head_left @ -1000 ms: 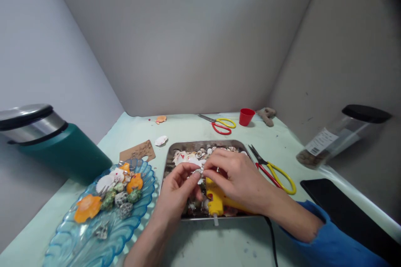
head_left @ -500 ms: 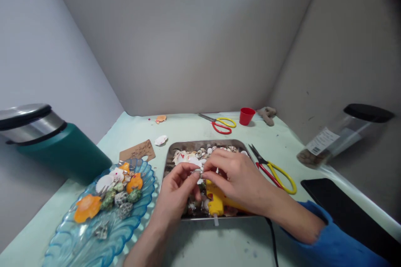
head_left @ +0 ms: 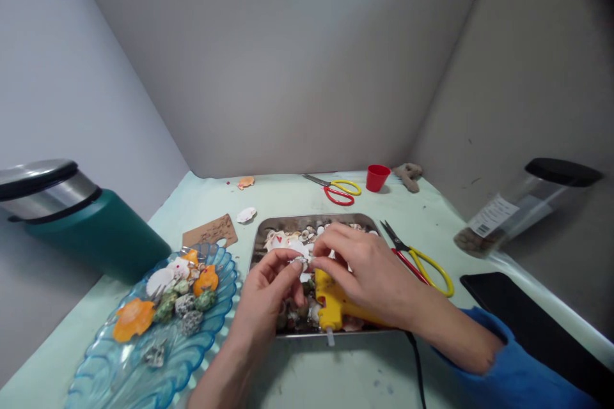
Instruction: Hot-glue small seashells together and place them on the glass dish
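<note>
My left hand (head_left: 267, 297) and my right hand (head_left: 365, 271) meet over a metal tray (head_left: 263, 234) full of small shells. Both pinch a small pale shell piece (head_left: 303, 262) between their fingertips, the hands touching at that point. Under my right hand a yellow glue gun (head_left: 332, 305) lies in the tray, its nozzle poking over the tray's near rim. Its black cord (head_left: 416, 364) runs towards me. My right arm wears a blue sleeve.
A blue glass dish (head_left: 119, 358) with orange, white and green shells stands at the left. Behind it sits a green bin (head_left: 91, 230) with a steel lid. Two scissors (head_left: 422, 262) (head_left: 338, 190), a red cup (head_left: 377, 177), a brown card (head_left: 211, 231), a jar (head_left: 518, 208) and a black phone (head_left: 522, 319) lie around.
Both hands have shifted slightly away from me over the tray while keeping their pinch on the small shell piece. Nothing else has moved.
</note>
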Demonstrator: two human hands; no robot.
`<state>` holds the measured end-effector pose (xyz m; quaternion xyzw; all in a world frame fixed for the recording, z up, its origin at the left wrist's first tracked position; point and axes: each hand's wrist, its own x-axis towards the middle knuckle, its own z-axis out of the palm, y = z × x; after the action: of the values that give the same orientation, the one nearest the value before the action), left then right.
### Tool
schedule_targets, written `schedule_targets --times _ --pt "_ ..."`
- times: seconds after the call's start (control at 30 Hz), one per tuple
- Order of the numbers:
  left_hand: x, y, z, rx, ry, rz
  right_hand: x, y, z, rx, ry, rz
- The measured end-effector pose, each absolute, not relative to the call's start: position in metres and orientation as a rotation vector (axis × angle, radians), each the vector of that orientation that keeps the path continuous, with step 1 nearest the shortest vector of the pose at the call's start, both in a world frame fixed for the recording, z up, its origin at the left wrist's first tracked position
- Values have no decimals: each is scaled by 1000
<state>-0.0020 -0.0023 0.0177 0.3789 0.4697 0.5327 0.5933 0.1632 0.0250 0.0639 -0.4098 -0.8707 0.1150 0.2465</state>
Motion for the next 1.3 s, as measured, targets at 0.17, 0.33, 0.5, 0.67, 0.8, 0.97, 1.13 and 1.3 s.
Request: schedule_targets --times 0.17,0.33,0.5,0.67,0.8,0.97,1.13,1.3 --pt "-2 -1 15 953 1112 1218 161 24 58 -1071 -2390 301" --pt "-3 1 12 1001 1145 1187 159 27 53 -1100 -2382 252" --pt "-4 2 7 996 1113 1177 161 28 54 -1128 -2330 271" --pt "-5 3 6 979 1072 1181 162 28 57 -1145 -2297 332" --pt "-5 2 7 970 1107 1157 163 28 56 -1172 -2288 340" --pt "-4 1 9 942 1114 1189 163 28 54 -1170 -2306 345" --pt "-4 2 10 933 1072 1215 161 29 57 -1131 -2364 360" --pt "-5 2 10 942 1071 1196 163 30 57 -1102 -2347 374"
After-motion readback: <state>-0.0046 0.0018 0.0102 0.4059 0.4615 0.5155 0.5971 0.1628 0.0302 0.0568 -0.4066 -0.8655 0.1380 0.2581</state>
